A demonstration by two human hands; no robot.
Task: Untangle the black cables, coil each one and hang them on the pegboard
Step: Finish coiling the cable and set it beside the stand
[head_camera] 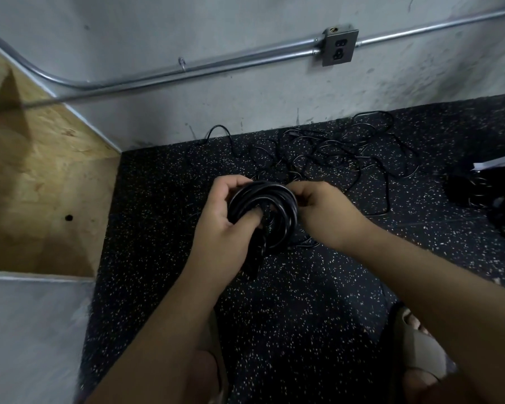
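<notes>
Head view looks down on a speckled black rubber floor [303, 301] that meets a grey concrete wall [245, 106]. One coil [274, 196] of black cable is held over the floor. The left hand [225, 211] is curled round its left side, and the right hand [318, 211] pinches its right rim. Beyond the coil lies one loose tangle [333, 153] of cables. One outlet box [339, 48] and two conduits [216, 68] are on the wall above the coil, and one plywood panel [41, 170] is to its left.

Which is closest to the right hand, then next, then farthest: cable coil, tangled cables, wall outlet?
1. The cable coil, held in the right hand itself.
2. The tangled cables, lying farther ahead.
3. The wall outlet, up high at the back.
</notes>
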